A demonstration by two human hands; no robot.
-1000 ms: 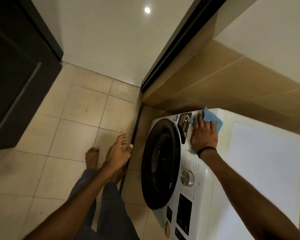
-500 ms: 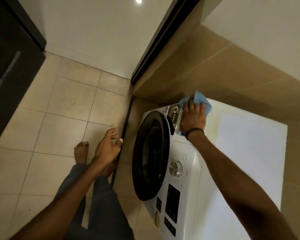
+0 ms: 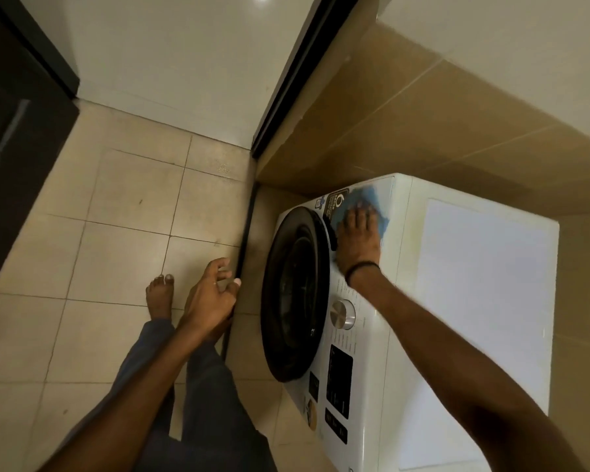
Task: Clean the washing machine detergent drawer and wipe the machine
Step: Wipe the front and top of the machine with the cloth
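1. Fingers of the right hand (image 3: 356, 236) are lying straight and close together, pressing flat on a blue cloth (image 3: 372, 199). Nothing is being gripped; the palm is simply bearing down.
2. The cloth is spreading out past the fingertips and along the hand's outer side, blurred at its far edge. It is lying on the upper front corner of the white washing machine (image 3: 474, 301).
3. A black wristband (image 3: 361, 269) is sitting on the wrist just behind that hand.
4. A dark sticker (image 3: 336, 202) is showing just beside the fingertips, on the door side.
5. The round dark door (image 3: 297, 294) is lying closed against the machine's front, just beside the right hand. A silver dial (image 3: 343, 315) and a black display (image 3: 339, 376) are sitting further back, alongside the forearm.
6. The left hand (image 3: 208, 298) is hanging in the air, apart from the machine, between the door and a bare foot (image 3: 159, 298). Its fingers are loosely curled and holding nothing.
7. A tiled floor (image 3: 116, 233) is lying beneath the left hand.
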